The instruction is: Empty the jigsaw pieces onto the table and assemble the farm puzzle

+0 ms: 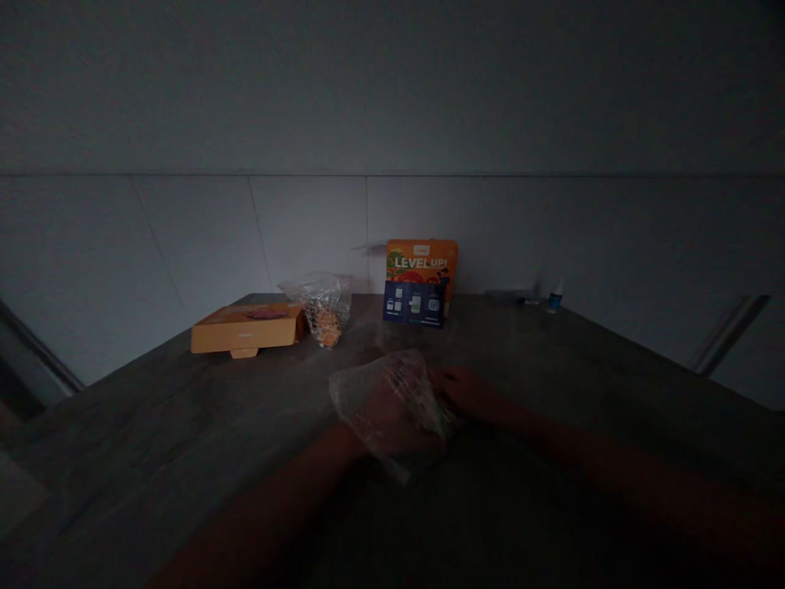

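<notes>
A clear plastic bag (380, 384) is between my hands near the table's front edge; something pale and greenish shows at its right end, too dim to name. My left hand (401, 417) is closed on the bag and partly covered by its film. Beside it, my right hand (463, 388) has its fingers curled in at the bag's right end. Both hands are dark and a little blurred. Beyond them stands a second clear bag (319, 298) with orange-brown pieces at its bottom.
An orange carton (248, 327) lies at the left, its front flap out. An upright orange and blue box (420, 282) marked "LEVEL UP!" stands at the back. Farther right are a small blue-labelled bottle (555, 298) and a flat clear item (512, 295). A pale wall backs the grey table (184, 425).
</notes>
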Available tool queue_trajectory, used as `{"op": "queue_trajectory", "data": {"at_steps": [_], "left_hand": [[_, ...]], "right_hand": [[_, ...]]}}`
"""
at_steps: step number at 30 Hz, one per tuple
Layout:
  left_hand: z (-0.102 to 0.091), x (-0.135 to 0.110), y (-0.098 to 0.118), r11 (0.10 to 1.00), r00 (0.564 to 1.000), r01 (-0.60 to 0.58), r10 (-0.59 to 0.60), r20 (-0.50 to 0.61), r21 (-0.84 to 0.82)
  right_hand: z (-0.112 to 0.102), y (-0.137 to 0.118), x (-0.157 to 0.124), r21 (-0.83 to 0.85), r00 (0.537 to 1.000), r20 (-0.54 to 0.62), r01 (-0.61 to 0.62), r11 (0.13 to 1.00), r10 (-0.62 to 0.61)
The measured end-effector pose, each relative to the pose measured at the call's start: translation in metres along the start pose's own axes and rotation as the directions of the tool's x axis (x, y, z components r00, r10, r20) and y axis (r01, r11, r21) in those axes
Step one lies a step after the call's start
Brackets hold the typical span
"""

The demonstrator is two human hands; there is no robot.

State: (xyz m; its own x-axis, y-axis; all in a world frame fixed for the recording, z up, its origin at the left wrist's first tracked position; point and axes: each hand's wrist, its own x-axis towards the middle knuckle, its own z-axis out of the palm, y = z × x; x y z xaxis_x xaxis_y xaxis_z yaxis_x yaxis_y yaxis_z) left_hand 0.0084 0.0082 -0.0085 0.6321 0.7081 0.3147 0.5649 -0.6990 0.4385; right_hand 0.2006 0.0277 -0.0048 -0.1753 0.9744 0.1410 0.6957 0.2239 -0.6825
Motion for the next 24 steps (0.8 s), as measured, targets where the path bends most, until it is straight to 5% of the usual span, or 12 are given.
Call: {"op": "queue_trajectory", "data": {"at_steps": [10,20,24], "left_hand": [[-0.012,-0.016,-0.022,0.988,0.997,-0.018,0.03,0.077,-0.155],[-0.001,-0.009,-0.011,0.987,0.984,0.152,-0.156,-0.09,-0.048],[-0.015,-0.014,-0.011,0.959,0.959,0.255,-0.267,-0.098,-0.126]], "right_hand": [[0.014,-0.006,-0.013,0.064,0.978,-0.196,0.087,0.994,-0.073],[0.019,-0.011,-0.012,-0.096,0.97,-0.244,-0.012,0.995,-0.011],[0.018,-0.009,-0.011,-0.095,0.962,-0.272,-0.022,0.995,-0.005]]}}
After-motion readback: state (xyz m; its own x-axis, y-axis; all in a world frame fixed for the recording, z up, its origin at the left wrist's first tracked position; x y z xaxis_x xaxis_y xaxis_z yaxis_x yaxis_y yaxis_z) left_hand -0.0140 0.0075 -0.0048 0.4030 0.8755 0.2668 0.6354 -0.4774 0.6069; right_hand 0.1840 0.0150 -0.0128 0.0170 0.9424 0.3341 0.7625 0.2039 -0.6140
